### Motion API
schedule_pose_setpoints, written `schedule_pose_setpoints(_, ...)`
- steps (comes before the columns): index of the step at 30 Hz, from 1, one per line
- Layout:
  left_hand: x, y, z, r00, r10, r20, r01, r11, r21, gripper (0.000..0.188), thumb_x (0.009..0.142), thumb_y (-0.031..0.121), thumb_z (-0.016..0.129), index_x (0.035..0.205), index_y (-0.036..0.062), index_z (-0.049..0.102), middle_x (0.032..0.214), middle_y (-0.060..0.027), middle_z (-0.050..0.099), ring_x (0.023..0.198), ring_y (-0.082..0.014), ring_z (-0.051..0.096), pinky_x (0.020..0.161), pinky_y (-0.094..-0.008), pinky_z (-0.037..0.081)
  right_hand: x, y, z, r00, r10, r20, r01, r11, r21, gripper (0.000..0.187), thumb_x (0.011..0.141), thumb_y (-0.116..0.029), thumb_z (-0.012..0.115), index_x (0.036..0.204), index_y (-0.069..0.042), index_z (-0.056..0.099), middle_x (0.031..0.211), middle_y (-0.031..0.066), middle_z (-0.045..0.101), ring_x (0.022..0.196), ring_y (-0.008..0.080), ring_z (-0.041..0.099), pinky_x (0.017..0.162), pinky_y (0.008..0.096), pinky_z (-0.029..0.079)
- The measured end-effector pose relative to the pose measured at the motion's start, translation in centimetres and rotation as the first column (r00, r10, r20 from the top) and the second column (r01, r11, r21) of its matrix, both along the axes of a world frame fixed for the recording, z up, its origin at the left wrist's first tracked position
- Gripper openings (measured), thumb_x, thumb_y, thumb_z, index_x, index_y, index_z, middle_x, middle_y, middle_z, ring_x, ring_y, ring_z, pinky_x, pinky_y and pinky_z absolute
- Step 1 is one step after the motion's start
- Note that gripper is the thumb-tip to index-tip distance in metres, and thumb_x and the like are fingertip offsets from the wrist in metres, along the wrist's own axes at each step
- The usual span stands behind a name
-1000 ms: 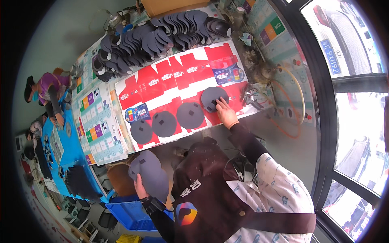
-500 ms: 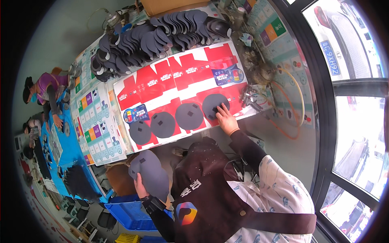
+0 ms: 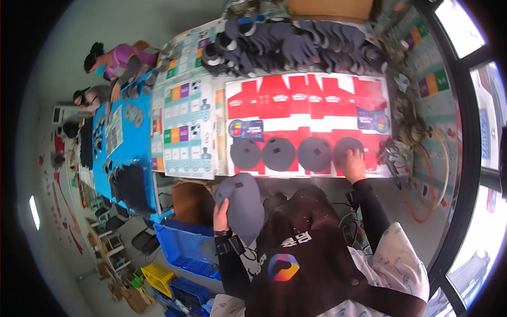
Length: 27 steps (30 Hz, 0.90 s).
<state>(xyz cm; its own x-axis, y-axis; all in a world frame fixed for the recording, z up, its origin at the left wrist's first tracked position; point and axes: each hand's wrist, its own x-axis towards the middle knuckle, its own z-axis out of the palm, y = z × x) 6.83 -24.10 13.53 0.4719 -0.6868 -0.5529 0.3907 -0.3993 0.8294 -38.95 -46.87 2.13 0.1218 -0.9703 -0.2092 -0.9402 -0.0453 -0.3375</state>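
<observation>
My left hand (image 3: 221, 215) is closed on the edge of a stack of grey rounded fabric pieces (image 3: 244, 208), held below the table's front edge. The top piece bears a small dark patch. My right hand (image 3: 354, 165) rests with its fingers stretched over the rightmost grey disc (image 3: 346, 145), covering part of it. To its left lie three more grey discs: one (image 3: 315, 161) beside it, one (image 3: 280, 160) in the middle and one (image 3: 245, 159) at the far left. Each of these three shows a small dark patch. All lie on a red and white printed sheet (image 3: 285, 124).
Behind the sheet stand rows of dark grey curved pieces (image 3: 296, 47). Metal tools (image 3: 388, 153) and an orange hose (image 3: 422, 206) are at the right. A blue crate (image 3: 185, 248) stands below left. Another person (image 3: 122, 59) works at a blue table (image 3: 132, 134).
The whole view has turned, so the table now lies level and further right. My left hand still grips the stack; my right hand stays on the rightmost disc, its fingers shifted toward the lower right part.
</observation>
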Motion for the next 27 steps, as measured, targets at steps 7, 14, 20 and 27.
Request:
schedule_pose_setpoints(7, 6.3, -0.2, -0.4, 0.996, 0.02, -0.087, -0.024, 0.999, -0.049, 0.04, 0.103, 0.02, 0.06, 0.137, 0.0001, 0.056, 0.129, -0.0076, 0.065, 0.11, -0.0181, 0.063, 0.094, -0.0321, 0.051, 16.7, -5.0, 5.9, 0.555, -0.332, 0.763, -0.315, 0.765, 0.562, 0.031, 0.093, -0.024, 0.064, 0.114, -0.001, 0.066, 0.103, 0.0145, 0.074, 0.096, 0.0264, 0.072, 0.088, 0.0374, 0.055)
schedule_pose_setpoints(14, 15.2, -0.4, -3.2, 0.979, 0.013, -0.204, -0.018, 1.0, -0.023, 0.038, 0.103, 0.021, 0.061, 0.135, 0.0017, 0.059, 0.126, -0.0077, 0.067, 0.108, -0.0185, 0.065, 0.094, -0.0327, 0.051, 30.6, -3.1, 0.3, 0.244, -0.81, 0.533, -0.661, 0.263, 0.703, 0.044, 0.104, -0.03, 0.052, 0.135, 0.0, 0.057, 0.123, 0.0203, 0.069, 0.116, 0.0289, 0.067, 0.101, 0.0374, 0.051)
schedule_pose_setpoints(20, 21.2, -2.0, -3.7, 0.979, -0.095, -0.181, 0.101, 0.994, 0.028, 0.038, 0.103, 0.026, 0.062, 0.133, 0.0018, 0.061, 0.122, -0.0077, 0.068, 0.106, -0.0189, 0.066, 0.091, -0.0329, 0.053, 35.8, -2.0, -9.8, -0.199, -0.755, 0.625, -0.432, 0.64, 0.636, 0.044, 0.106, -0.027, 0.043, 0.132, 0.006, 0.054, 0.123, 0.0215, 0.068, 0.118, 0.0313, 0.066, 0.103, 0.039, 0.05)
schedule_pose_setpoints(27, 23.8, -4.5, -4.3, 0.955, -0.227, -0.194, 0.256, 0.956, 0.145, 0.037, 0.104, 0.023, 0.059, 0.135, 0.0031, 0.058, 0.122, -0.0074, 0.068, 0.106, -0.018, 0.065, 0.09, -0.0322, 0.052, 28.9, -2.2, -3.4, -0.1, -0.882, 0.46, -0.163, 0.47, 0.867, 0.038, 0.104, -0.019, 0.044, 0.132, 0.003, 0.057, 0.121, 0.019, 0.069, 0.117, 0.0299, 0.067, 0.102, 0.0393, 0.052)
